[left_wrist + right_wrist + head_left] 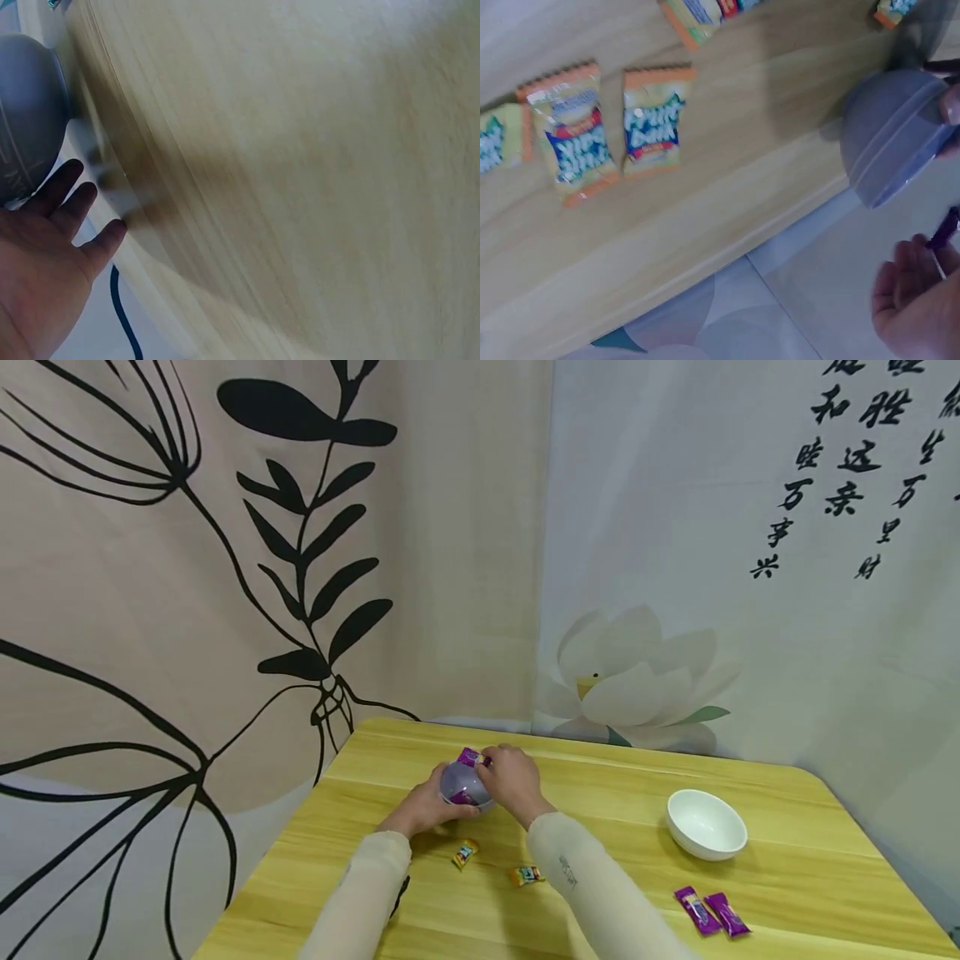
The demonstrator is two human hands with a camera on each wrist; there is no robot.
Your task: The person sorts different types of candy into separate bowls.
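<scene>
A grey bowl (453, 778) is tilted above the table, and my left hand (422, 806) holds it by its side. Inside lies a purple-wrapped candy (462, 797). At the bowl's far rim, my right hand (514, 781) pinches another purple-wrapped candy (469, 757). The left wrist view catches the bowl (30, 112) at its left edge, with fingers of the left hand (49, 259) spread under it. In the right wrist view the bowl (892, 139) appears beside the right hand (919, 300), whose purple candy (944, 229) is partly cut off.
A white bowl (707, 827) stands to the right on the wooden table (607, 777). Two purple-wrapped candies (697, 910) lie in front of it. Yellow-orange wrapped candies (465, 854) lie nearer me; the right wrist view shows several such candies (656, 124).
</scene>
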